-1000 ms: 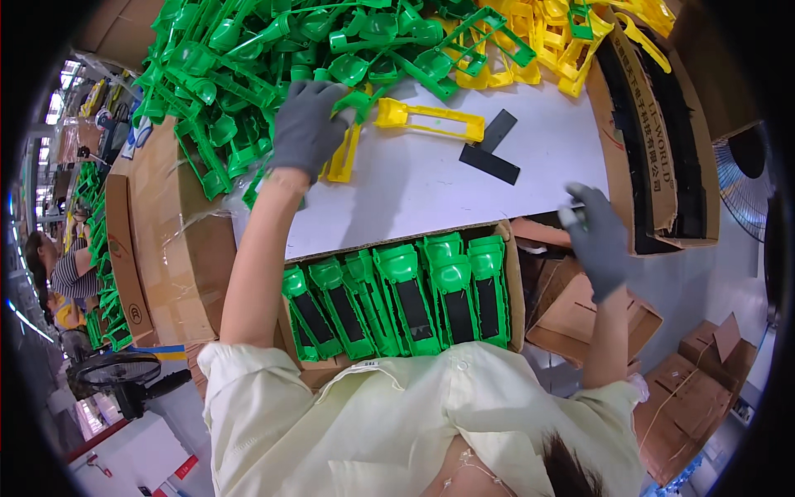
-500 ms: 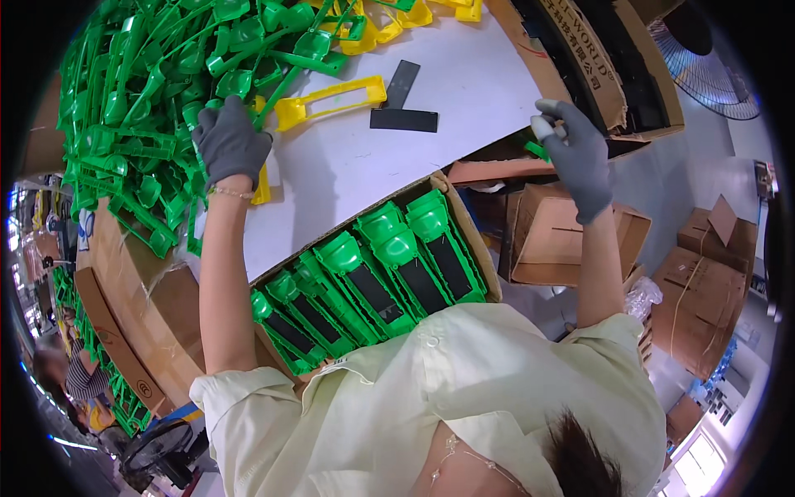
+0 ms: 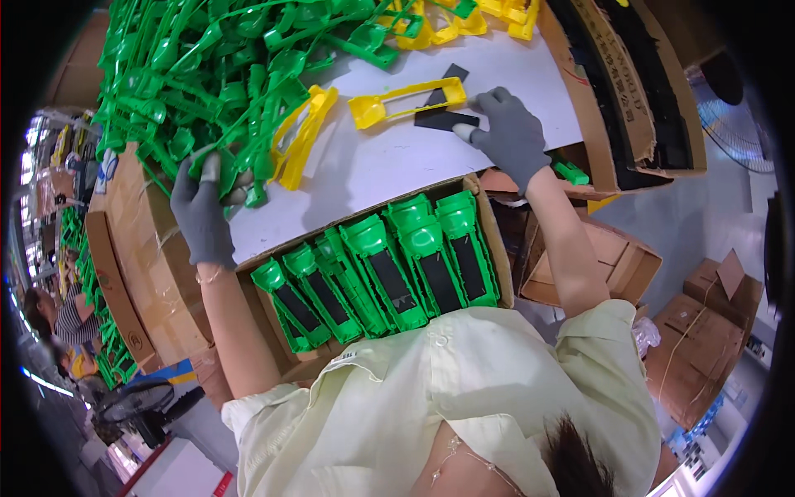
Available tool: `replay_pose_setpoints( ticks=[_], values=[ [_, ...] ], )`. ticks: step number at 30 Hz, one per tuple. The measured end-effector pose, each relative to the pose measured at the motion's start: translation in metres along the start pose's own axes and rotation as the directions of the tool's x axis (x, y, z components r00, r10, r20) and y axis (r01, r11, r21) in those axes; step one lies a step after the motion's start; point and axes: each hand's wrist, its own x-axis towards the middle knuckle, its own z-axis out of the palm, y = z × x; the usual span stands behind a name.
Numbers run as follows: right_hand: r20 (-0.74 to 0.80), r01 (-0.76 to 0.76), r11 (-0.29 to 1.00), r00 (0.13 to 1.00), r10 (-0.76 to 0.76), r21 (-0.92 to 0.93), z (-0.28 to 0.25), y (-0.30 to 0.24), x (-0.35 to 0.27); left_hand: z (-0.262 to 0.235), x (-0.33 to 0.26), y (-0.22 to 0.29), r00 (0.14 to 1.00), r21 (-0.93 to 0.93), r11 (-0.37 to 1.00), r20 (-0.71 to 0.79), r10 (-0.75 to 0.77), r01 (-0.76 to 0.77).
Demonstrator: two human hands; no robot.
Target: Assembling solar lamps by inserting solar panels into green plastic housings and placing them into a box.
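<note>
My left hand (image 3: 203, 211), in a grey glove, is at the near edge of a heap of green plastic parts (image 3: 199, 74). Its fingers are closed around a green part, largely hidden by the fingers and the heap. My right hand (image 3: 512, 141), gloved alike, has thumb and forefinger apart at the right end of a black strip (image 3: 443, 120). The thumb appears to touch that strip's edge. A yellow plastic frame (image 3: 373, 114) overlaps this strip and a second black strip (image 3: 453, 74). Another yellow frame (image 3: 291, 170) leans by the heap.
An open carton (image 3: 495, 248) in front of me holds green frames (image 3: 389, 265) with black inserts. More yellow frames (image 3: 447, 29) lie at the back of the white table (image 3: 364, 178). Cartons stand at right, a fan (image 3: 729, 124) beyond. A person (image 3: 66, 315) is at far left.
My right hand has come left to the black strips. My left hand has moved nearer along the heap's edge. The yellow frame now overlaps the strips more, and the whole view has shifted.
</note>
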Motion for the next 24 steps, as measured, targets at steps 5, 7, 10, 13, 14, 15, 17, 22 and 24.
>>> replay_pose_setpoints(
  ticks=[5, 7, 10, 13, 14, 15, 17, 22, 24],
  values=[
    [0.161, -0.019, 0.969, 0.987, -0.021, 0.245, -0.001, 0.005, 0.007, -0.025, -0.046, -0.038, 0.958, -0.459, 0.852, 0.243, -0.153, 0.252],
    [0.3, -0.11, 0.96, 0.954, 0.029, 0.257, -0.032, 0.003, 0.013, -0.017, -0.064, -0.041, 0.922, -0.492, 0.794, 0.324, -0.214, 0.357],
    [0.317, -0.246, 0.864, 0.942, 0.108, 0.438, -0.07, -0.016, 0.009, 0.003, -0.084, -0.039, 0.887, -0.473, 0.751, 0.279, -0.367, 0.46],
    [0.242, -0.223, 0.699, 0.967, 0.074, 0.679, -0.105, -0.056, -0.01, 0.01, -0.092, -0.037, 0.865, -0.456, 0.749, 0.386, -0.321, 0.481],
    [0.254, -0.263, 0.567, 0.962, 0.097, 0.78, -0.109, -0.074, -0.022, 0.016, -0.094, -0.038, 0.853, -0.485, 0.716, 0.413, -0.319, 0.503],
    [0.355, -0.322, 0.502, 0.934, 0.032, 0.802, -0.111, -0.086, -0.031, 0.021, -0.096, -0.032, 0.847, -0.484, 0.711, 0.424, -0.32, 0.51],
    [0.486, -0.417, 0.462, 0.873, -0.037, 0.783, -0.094, -0.1, -0.044, 0.028, -0.101, -0.025, 0.802, -0.445, 0.698, 0.501, -0.325, 0.561],
    [0.423, -0.294, 0.621, 0.904, -0.067, 0.726, -0.077, -0.103, -0.052, 0.038, -0.108, -0.011, 0.774, -0.392, 0.69, 0.486, -0.406, 0.608],
    [0.387, -0.23, 0.68, 0.918, -0.086, 0.697, -0.077, -0.101, -0.053, 0.039, -0.109, -0.013, 0.765, -0.387, 0.688, 0.506, -0.398, 0.614]
  ],
)
